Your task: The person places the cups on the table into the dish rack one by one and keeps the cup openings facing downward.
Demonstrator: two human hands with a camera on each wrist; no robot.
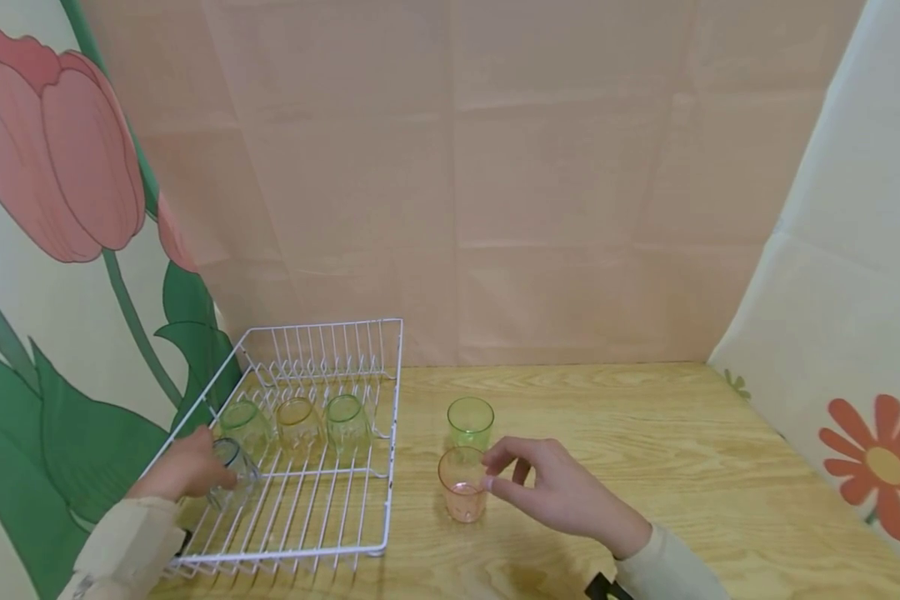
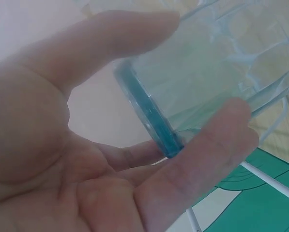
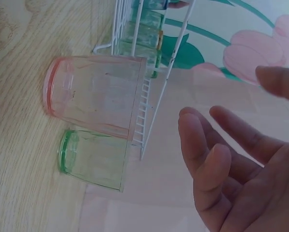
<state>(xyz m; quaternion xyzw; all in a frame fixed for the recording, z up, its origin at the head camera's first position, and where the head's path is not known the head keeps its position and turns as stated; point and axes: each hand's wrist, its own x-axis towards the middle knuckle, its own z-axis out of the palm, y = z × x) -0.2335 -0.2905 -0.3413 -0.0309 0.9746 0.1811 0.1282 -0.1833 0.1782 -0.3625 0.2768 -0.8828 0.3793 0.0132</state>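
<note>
My left hand [image 1: 183, 468] grips a clear glass with a blue base [image 1: 228, 467] at the near left of the white wire dish rack [image 1: 392, 417]. In the left wrist view, thumb and fingers lie around the glass's blue base [image 2: 149, 111], which faces the palm. The glass is base up, somewhat tilted. Out over the wooden table, my right hand [image 1: 562, 487] hovers beside an upright pink glass [image 1: 465, 500], fingers loosely bent. The right wrist view shows a gap between that hand [image 3: 241, 169] and the pink glass [image 3: 93, 94]. Just behind stands an upright green glass [image 1: 471, 425].
Inside the rack, a green glass [image 1: 246, 429], an amber glass [image 1: 300, 425] and another green glass [image 1: 348, 425] stand upside down in a row. A pinkish cloth [image 1: 532, 208] hangs behind the table [image 1: 645, 450]. Flower-patterned cloths flank both sides.
</note>
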